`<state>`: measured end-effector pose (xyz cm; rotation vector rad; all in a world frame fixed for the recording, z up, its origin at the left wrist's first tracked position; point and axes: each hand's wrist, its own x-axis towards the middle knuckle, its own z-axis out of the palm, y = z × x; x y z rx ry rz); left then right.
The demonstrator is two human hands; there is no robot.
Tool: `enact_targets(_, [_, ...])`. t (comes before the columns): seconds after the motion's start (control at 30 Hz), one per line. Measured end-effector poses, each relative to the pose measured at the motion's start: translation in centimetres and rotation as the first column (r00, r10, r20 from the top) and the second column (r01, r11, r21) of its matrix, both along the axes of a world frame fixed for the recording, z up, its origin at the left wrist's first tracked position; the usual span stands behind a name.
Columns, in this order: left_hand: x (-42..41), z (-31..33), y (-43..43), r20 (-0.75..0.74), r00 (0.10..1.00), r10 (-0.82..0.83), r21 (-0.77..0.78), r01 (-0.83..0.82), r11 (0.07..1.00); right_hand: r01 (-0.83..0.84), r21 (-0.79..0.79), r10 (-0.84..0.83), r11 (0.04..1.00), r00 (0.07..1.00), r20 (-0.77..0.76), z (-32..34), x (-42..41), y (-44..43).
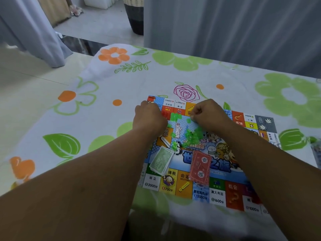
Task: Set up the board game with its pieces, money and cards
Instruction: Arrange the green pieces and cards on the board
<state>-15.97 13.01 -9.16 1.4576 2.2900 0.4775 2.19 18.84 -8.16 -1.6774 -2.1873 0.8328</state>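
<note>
Red cards [199, 168] nearest; green pieces [192, 134] heaped just near of my right hand [208, 113]; left hand [149, 117] alongside; fingers [196, 112] curled, contents untellable.

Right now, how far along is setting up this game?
Done: the board lies open on the cloth, with the green money stack and red card stack on it. In hand: left hand and right hand curl over scattered green pieces. To do: probably sorting those pieces.

A: Arms, what're they showing?
B: L forearm [86, 180] & R forearm [271, 164] are both showing bare, wrist to pic edge.
A: Hands?
B: L hand [149, 117], R hand [208, 113] are showing bare too.
</note>
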Motion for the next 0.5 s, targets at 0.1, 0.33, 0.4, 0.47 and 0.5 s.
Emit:
enact_targets(0.1, [0.0,0.1,0.0,-0.004,1.000,0.001,-0.003,-0.001,1.000,-0.012,-0.006,0.012,1.000,1.000,0.014,0.5,0.2,0.1])
enact_targets(0.33, [0.1,0.1,-0.1,0.000,1.000,0.003,-0.008,-0.003,1.000,-0.158,-0.022,0.159,0.987,0.979,0.131,0.8,-0.3,-0.5])
enact_targets(0.4, [0.1,0.1,-0.1,-0.003,1.000,-0.002,-0.013,0.002,1.000,-0.132,0.018,0.130,0.991,0.985,0.114,0.7,-0.6,-0.5])
enact_targets(0.47, [0.0,0.2,-0.1,-0.007,1.000,-0.006,-0.013,0.006,1.000,-0.121,0.033,0.117,0.992,0.988,0.101,0.6,-0.9,-0.5])
enact_targets(0.5, [0.0,0.2,-0.1,-0.009,1.000,-0.009,-0.010,0.008,1.000,-0.121,0.036,0.116,0.992,0.988,0.103,0.7,-1.0,-0.5])
